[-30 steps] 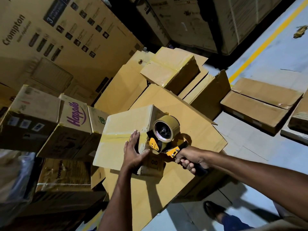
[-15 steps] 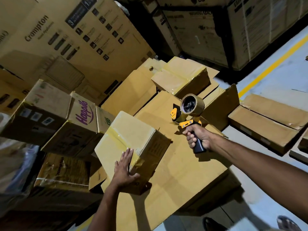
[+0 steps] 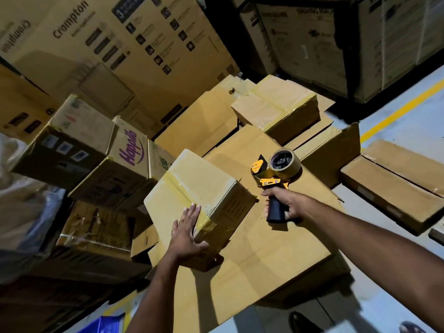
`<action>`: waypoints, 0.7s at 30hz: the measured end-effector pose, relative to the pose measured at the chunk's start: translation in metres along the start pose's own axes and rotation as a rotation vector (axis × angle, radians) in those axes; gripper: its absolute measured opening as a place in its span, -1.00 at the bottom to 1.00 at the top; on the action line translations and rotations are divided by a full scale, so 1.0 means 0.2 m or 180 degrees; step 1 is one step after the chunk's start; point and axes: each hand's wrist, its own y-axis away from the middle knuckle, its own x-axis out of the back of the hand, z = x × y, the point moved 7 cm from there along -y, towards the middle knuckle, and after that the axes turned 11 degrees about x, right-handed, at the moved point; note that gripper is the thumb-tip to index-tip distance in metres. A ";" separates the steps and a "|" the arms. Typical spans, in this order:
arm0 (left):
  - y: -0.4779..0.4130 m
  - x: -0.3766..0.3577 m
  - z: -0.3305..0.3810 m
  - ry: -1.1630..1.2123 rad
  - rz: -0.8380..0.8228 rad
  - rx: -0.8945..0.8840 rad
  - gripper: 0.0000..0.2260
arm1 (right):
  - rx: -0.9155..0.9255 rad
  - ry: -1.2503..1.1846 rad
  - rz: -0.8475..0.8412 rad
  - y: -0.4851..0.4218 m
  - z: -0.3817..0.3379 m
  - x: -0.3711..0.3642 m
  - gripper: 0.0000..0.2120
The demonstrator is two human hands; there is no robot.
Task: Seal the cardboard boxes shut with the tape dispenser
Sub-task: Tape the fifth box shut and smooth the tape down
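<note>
A small cardboard box [image 3: 192, 186] sits on a large flat cardboard box [image 3: 276, 248], with a strip of tape running across its top and down its near side. My left hand [image 3: 187, 234] lies flat on the box's near corner, fingers straight over the tape end. To the right, my right hand [image 3: 286, 205] grips the black handle of the yellow tape dispenser [image 3: 276, 169], held upright and apart from the small box, its brown tape roll on top.
Another taped box [image 3: 276, 106] sits behind on more cardboard. Printed cartons [image 3: 129, 152] are stacked on the left, tall cartons [image 3: 312, 39] at the back. Flat boxes [image 3: 394, 188] lie on the grey floor at right, near a yellow line [image 3: 398, 111]. A shoe [image 3: 300, 320] shows at bottom.
My right hand has pulled the tape dispenser off the small box and away to the right. My left hand slid from the box's side edge to its taped near corner.
</note>
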 end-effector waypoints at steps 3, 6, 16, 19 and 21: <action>0.00 0.00 0.01 -0.0001 0.0031 -0.0006 0.05 | 0.0054 0.1331 0.0077 0.03 -0.01 0.04 -0.38; 0.01 0.00 0.01 0.0034 0.0061 -0.0060 0.05 | 0.0310 0.2515 0.0355 0.11 -0.07 0.07 -0.27; 0.01 0.01 0.01 0.0050 0.0067 -0.0104 0.05 | 0.2247 0.3296 -0.0290 0.16 -0.04 -0.51 -0.72; 0.02 0.01 0.02 0.0098 0.0064 -0.0126 0.04 | 0.2094 0.2370 -0.0643 0.05 0.13 -0.64 -0.87; 0.03 0.01 0.02 0.0131 0.0074 -0.0137 0.04 | 0.1936 0.1865 -0.0488 -0.02 0.22 -0.66 -0.91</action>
